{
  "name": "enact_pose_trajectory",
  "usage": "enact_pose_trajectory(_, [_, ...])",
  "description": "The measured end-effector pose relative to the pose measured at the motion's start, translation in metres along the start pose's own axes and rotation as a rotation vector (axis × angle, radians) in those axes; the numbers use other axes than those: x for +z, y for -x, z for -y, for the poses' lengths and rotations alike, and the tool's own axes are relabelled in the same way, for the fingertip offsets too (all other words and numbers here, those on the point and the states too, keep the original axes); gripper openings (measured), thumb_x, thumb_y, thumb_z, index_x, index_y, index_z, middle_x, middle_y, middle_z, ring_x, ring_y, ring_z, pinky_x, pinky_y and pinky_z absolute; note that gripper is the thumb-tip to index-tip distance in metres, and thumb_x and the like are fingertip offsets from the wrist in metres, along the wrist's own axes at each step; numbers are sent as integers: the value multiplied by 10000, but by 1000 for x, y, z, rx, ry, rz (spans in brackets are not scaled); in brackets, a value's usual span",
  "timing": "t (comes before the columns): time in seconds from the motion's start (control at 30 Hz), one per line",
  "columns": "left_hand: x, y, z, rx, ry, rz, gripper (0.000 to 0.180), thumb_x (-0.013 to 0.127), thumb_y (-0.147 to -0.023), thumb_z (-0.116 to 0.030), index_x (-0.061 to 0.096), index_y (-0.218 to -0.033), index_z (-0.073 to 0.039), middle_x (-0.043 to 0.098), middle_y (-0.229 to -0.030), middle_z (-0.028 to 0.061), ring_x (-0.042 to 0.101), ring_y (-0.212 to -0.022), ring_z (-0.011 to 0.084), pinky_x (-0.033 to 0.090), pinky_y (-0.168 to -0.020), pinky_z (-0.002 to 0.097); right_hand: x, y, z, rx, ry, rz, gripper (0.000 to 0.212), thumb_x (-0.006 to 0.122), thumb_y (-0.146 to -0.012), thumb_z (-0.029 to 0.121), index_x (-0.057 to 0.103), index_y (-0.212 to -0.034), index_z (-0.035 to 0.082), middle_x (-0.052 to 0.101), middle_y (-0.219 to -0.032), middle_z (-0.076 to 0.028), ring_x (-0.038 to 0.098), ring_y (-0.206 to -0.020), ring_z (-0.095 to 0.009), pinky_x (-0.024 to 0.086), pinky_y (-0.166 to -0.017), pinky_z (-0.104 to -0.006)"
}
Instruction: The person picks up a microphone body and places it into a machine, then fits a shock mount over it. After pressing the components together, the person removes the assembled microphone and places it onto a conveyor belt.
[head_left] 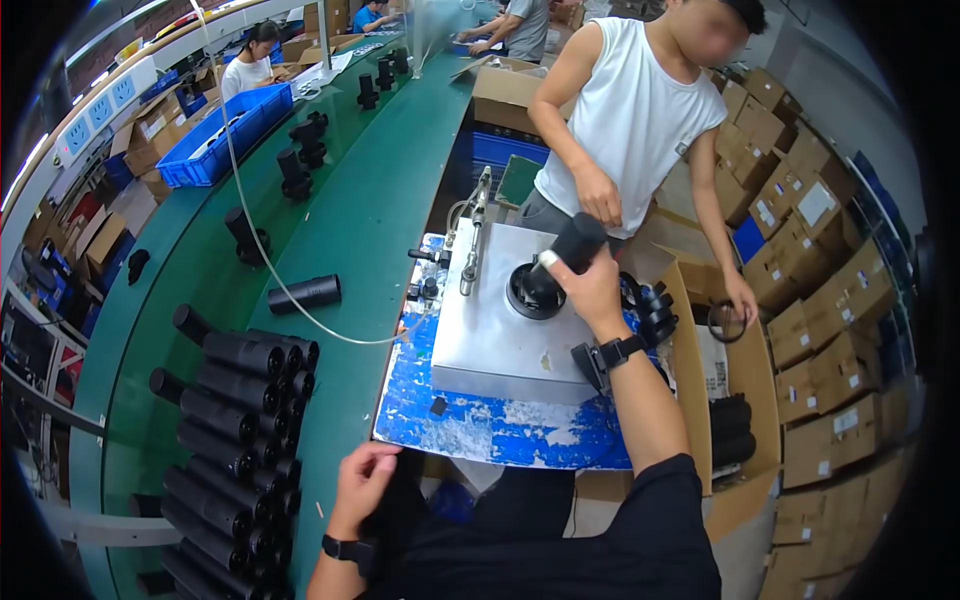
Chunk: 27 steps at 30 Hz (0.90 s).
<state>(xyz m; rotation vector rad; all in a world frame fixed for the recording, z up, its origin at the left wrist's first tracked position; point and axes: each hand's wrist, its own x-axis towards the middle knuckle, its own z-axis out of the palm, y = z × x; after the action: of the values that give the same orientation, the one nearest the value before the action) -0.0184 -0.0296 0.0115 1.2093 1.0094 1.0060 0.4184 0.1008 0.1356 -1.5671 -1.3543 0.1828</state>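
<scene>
My right hand (592,292) is wrapped round a black plastic tube (577,243). The tube leans, and its lower end meets a round black fitting (535,291) on top of a silver metal box (490,335). My left hand (362,485) is low beside the front edge of a worn blue board (460,425); its fingers are loosely curled and no object shows in them. Behind the metal box's left side stands a metal clamp-like fixture (476,240). Black ring-shaped parts (655,312) lie just right of my right wrist.
Many black tubes (235,410) lie stacked on the green conveyor table (345,215), with one loose tube (305,293) behind them. A co-worker (635,110) stands across, one hand holding a black ring (727,322) over an open carton (690,370). A white hose (245,200) crosses the left side.
</scene>
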Motion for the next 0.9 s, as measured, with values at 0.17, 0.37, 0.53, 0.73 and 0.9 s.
enact_pose_trajectory(0.17, [82,-61,-66,670,-494,366,195,701,-925,-32,757,-1112,-46,681,-981,103,641,-934,280,498,-817,368,-63,-9,-4,7,-312,221,671,844,-834,391,595,-1310,-9,691,-1137,-91,654,-1025,-186,533,-933,-339])
enact_pose_trajectory(0.37, [185,-156,-88,951,-789,241,228,677,-926,-115,678,-1152,-85,670,-1187,107,582,-1219,320,405,-1062,495,-68,-8,-3,160,-67,831,725,837,-814,372,581,-1383,4,695,-1161,-107,645,-1064,-191,522,-961,-338])
enact_pose_trajectory(0.53, [227,-194,-56,965,-958,157,265,659,-959,-206,649,-1201,-97,675,-1219,107,546,-1340,319,302,-1146,614,-65,-10,-17,152,71,871,765,827,-807,432,580,-1395,9,711,-1206,-170,673,-1084,-250,525,-971,-366])
enact_pose_trajectory(0.73, [221,-199,-56,882,-1035,277,295,641,-991,-242,619,-1249,-101,676,-1244,90,537,-1365,322,250,-1176,626,-66,-13,0,105,264,958,781,814,-811,474,581,-1388,2,714,-1230,-224,688,-1113,-296,523,-990,-382])
enact_pose_trajectory(0.9, [219,-197,-62,943,-1016,235,285,642,-981,-244,643,-1229,-103,672,-1262,86,528,-1374,326,241,-1184,638,-59,-13,-23,-1,236,831,727,785,-863,464,580,-1364,-22,716,-1205,-171,694,-1077,-257,534,-964,-374])
